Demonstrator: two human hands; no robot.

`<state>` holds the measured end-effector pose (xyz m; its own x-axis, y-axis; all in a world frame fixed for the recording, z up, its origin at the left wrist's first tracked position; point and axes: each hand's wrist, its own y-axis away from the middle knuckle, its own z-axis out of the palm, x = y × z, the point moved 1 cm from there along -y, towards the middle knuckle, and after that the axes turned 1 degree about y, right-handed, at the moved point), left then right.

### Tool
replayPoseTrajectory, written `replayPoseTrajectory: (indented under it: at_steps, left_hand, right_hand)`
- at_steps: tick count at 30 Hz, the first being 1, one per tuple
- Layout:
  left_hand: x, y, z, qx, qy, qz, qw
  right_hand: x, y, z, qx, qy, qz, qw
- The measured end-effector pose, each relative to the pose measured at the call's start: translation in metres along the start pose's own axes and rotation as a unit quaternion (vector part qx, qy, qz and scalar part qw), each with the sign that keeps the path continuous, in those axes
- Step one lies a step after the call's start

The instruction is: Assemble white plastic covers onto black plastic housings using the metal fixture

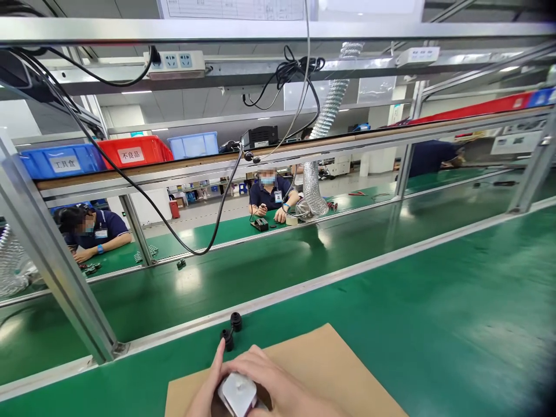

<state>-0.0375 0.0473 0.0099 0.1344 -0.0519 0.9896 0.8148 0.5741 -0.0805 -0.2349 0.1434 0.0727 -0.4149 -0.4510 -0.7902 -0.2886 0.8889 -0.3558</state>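
Observation:
Low in the head view, both my hands close around a small silvery-white block-shaped part [238, 394] with rounded corners. My left hand [209, 385] grips its left side, index finger pointing up. From the right, my right hand [278, 382] curls over and around it. The part's lower portion is hidden by my fingers and the frame's edge. Beneath my hands lies a brown cardboard sheet [321, 365]. Just beyond my left fingertip, two small black ribbed parts [236, 322] stand on the green bench top [412, 313].
A metal post [56, 260] rises at the left. Beyond the bench's light edge strip runs a green belt [260, 260]. A black cable [174, 231] hangs in a loop from above. Blue and red bins [134, 153] sit on the shelf. Co-workers [273, 194] sit across the line.

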Motion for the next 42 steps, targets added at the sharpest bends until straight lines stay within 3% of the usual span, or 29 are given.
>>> replayPoseTrajectory:
  at_steps: [4, 7, 10, 13, 16, 19, 24, 27, 33, 37, 42]
  left_hand:
    - [0.012, 0.002, 0.006, 0.001, -0.024, -0.024, 0.999]
    - [0.019, 0.003, 0.013, -0.001, -0.022, 0.009, 1.000]
    - [0.018, 0.003, 0.017, 0.051, -0.061, 0.035, 0.996]
    - [0.011, 0.002, 0.013, 0.105, -0.115, 0.016, 0.988]
    - [0.005, 0.003, 0.005, 0.087, -0.093, 0.027, 0.991]
    - [0.004, 0.001, -0.003, 0.030, -0.063, 0.050, 0.996]
    - [0.008, -0.007, -0.010, -0.011, -0.063, -0.062, 0.996]
    - [0.011, -0.007, -0.010, -0.049, -0.064, -0.100, 0.992]
    - [0.021, 0.000, -0.003, -0.095, -0.015, -0.088, 0.991]
    - [0.027, 0.003, 0.002, -0.108, -0.033, -0.036, 0.993]
    - [0.030, 0.006, 0.005, -0.088, -0.054, -0.019, 0.994]
  right_hand:
    - [-0.006, -0.004, 0.007, 0.015, 0.060, 0.034, 0.998]
    - [-0.018, -0.006, 0.013, 0.020, 0.099, 0.090, 0.991]
    - [-0.023, -0.007, 0.023, 0.055, 0.134, 0.140, 0.979]
    - [-0.017, -0.009, 0.036, 0.101, 0.167, 0.156, 0.968]
    - [-0.007, -0.010, 0.041, 0.117, 0.193, 0.141, 0.964]
    - [-0.005, -0.007, 0.027, 0.092, 0.211, 0.116, 0.966]
    - [-0.026, 0.005, -0.015, -0.014, 0.083, -0.008, 0.996]
    - [-0.032, 0.008, -0.027, -0.028, 0.009, -0.039, 0.999]
    - [-0.019, 0.003, -0.020, -0.102, -0.057, -0.051, 0.992]
    - [-0.021, 0.000, -0.018, -0.111, 0.014, -0.066, 0.992]
    - [-0.029, 0.001, -0.014, -0.090, 0.084, -0.062, 0.990]
